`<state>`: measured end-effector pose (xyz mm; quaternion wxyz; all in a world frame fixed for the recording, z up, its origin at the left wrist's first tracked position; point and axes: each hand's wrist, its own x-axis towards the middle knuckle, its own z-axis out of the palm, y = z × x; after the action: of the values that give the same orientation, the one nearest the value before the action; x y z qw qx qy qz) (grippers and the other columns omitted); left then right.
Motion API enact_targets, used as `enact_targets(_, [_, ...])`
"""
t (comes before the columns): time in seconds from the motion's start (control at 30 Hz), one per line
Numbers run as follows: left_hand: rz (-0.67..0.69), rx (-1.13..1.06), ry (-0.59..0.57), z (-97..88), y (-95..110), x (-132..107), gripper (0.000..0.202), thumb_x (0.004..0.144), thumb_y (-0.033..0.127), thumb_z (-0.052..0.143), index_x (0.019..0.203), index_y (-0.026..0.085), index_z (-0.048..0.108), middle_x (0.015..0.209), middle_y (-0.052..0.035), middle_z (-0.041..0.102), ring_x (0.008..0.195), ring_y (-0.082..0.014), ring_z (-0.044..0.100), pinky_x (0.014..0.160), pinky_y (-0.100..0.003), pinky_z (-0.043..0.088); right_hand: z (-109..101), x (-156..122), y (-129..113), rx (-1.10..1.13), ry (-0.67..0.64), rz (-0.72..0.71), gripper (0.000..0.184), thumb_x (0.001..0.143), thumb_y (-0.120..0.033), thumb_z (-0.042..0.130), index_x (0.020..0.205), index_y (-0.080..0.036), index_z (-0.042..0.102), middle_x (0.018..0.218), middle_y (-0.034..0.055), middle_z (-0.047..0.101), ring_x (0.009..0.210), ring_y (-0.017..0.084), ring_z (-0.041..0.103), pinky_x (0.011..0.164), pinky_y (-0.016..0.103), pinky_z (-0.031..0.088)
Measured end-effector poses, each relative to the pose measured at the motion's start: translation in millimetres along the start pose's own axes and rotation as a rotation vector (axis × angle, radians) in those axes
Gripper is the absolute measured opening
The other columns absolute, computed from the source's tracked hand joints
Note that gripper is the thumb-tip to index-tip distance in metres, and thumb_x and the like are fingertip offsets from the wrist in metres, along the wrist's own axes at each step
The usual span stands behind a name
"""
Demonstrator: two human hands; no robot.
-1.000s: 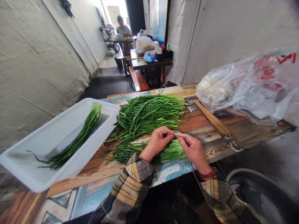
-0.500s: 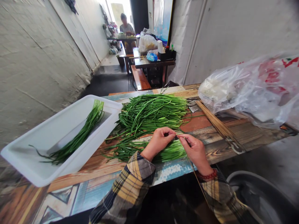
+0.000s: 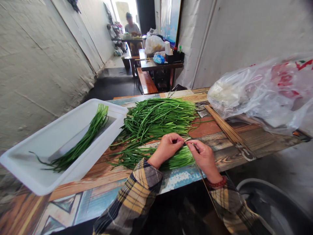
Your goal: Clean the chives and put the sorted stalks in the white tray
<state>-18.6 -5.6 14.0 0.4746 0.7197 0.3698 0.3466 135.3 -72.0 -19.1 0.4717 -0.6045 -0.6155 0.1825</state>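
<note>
My left hand (image 3: 167,147) is closed, pinching green chive stalks (image 3: 179,157) that lie near the table's front edge. Close beside it, my right hand (image 3: 203,156) is closed on a thin bamboo skewer (image 3: 206,189) that runs down past my wrist; its tip meets the chives between my fingers. A large loose pile of chives (image 3: 156,118) lies just beyond my hands. To the left, a white plastic tray (image 3: 31,153) holds a bundle of chives (image 3: 83,142).
A bundle of bamboo skewers (image 3: 226,129) lies right of the pile. A big plastic bag (image 3: 264,91) fills the table's right end. A dark metal basin (image 3: 271,205) sits low at the right. Further back stand more tables (image 3: 158,65) and a seated person (image 3: 132,29).
The view has shifted slightly. My hands have stayed together at the chives, fingers working in small motions; nothing else on the table has moved.
</note>
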Motion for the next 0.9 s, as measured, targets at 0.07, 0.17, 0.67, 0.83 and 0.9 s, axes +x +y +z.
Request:
enact_targets(0.07, [0.009, 0.023, -0.008, -0.1, 0.9, 0.0, 0.015, 0.077, 0.018, 0.058, 0.068, 0.011, 0.067, 0.066, -0.0020, 0.064, 0.064, -0.0103, 0.054, 0.062, -0.020, 0.040, 0.4, -0.2, 0.1, -0.004, -0.003, 0.009, 0.022, 0.088, -0.034, 0.053, 0.088, -0.019, 0.068, 0.075, 0.0012, 0.071, 0.062, 0.014, 0.063, 0.061, 0.024, 0.046])
enact_targets(0.17, [0.013, 0.037, -0.011, -0.4, 2.0, 0.2, 0.014, 0.076, 0.017, 0.058, 0.068, 0.011, 0.067, 0.066, -0.0019, 0.063, 0.064, -0.0101, 0.053, 0.062, -0.020, 0.040, 1.7, -0.1, 1.1, -0.003, 0.002, 0.037, 0.022, 0.087, -0.036, 0.053, 0.086, -0.019, 0.066, 0.072, 0.0013, 0.069, 0.062, 0.014, 0.061, 0.061, 0.024, 0.045])
enact_targets(0.67, [-0.005, 0.030, 0.004, -2.1, 2.1, -0.7, 0.014, 0.075, 0.017, 0.056, 0.068, 0.012, 0.066, 0.067, -0.0015, 0.063, 0.065, -0.0108, 0.054, 0.062, -0.020, 0.040, 2.5, -2.5, 0.0, 0.043, 0.016, 0.029, 0.028, 0.088, -0.038, 0.052, 0.110, -0.022, 0.060, 0.055, -0.0079, 0.038, 0.047, 0.011, 0.037, 0.050, 0.023, 0.035])
enact_targets(0.83, [0.028, 0.029, -0.031, -0.7, -0.8, -1.2, 0.013, 0.076, 0.015, 0.056, 0.069, 0.011, 0.067, 0.067, -0.0012, 0.061, 0.065, -0.0102, 0.052, 0.061, -0.020, 0.039, 5.1, -2.8, 5.5, 0.064, 0.008, 0.040, 0.022, 0.088, -0.037, 0.052, 0.101, -0.021, 0.059, 0.056, -0.0070, 0.046, 0.050, 0.011, 0.045, 0.053, 0.023, 0.037])
enact_targets(0.9, [0.061, 0.060, -0.056, -0.5, -1.4, -1.7, 0.014, 0.076, 0.015, 0.056, 0.068, 0.012, 0.067, 0.065, -0.0005, 0.059, 0.064, -0.0098, 0.051, 0.060, -0.020, 0.038, 5.4, -2.7, 6.7, 0.068, 0.016, 0.045, 0.021, 0.088, -0.038, 0.052, 0.098, -0.021, 0.058, 0.063, -0.0042, 0.054, 0.058, 0.012, 0.052, 0.057, 0.023, 0.041])
